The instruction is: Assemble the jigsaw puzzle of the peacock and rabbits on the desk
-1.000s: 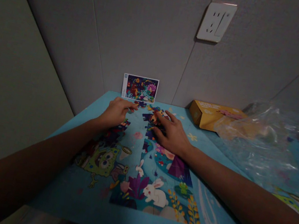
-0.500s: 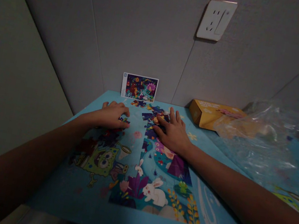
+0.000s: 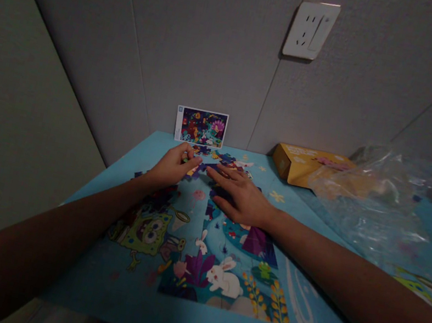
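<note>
A partly joined jigsaw puzzle (image 3: 218, 267) lies on the blue cartoon-printed table (image 3: 92, 268), showing white rabbits, a frog and purple plants. My left hand (image 3: 173, 166) is closed in a pinch on a dark purple puzzle piece (image 3: 193, 173), left of the puzzle's far end. Across the upper part of the puzzle rests my right hand (image 3: 245, 195), palm down with fingers stretched out, fingertips near the held piece. Loose puzzle pieces (image 3: 225, 157) lie just beyond both hands. Other dark pieces (image 3: 163, 197) are partly hidden by my left forearm.
A picture card (image 3: 201, 126) of the puzzle leans on the wall at the back. To the right stands a yellow box (image 3: 303, 165), with a crumpled clear plastic bag (image 3: 374, 211) against it. A wall socket (image 3: 311, 30) is above.
My left hand has moved right and away from me, bringing a piece near the puzzle's far end. My right hand has shifted slightly left, its fingers now pointing left.
</note>
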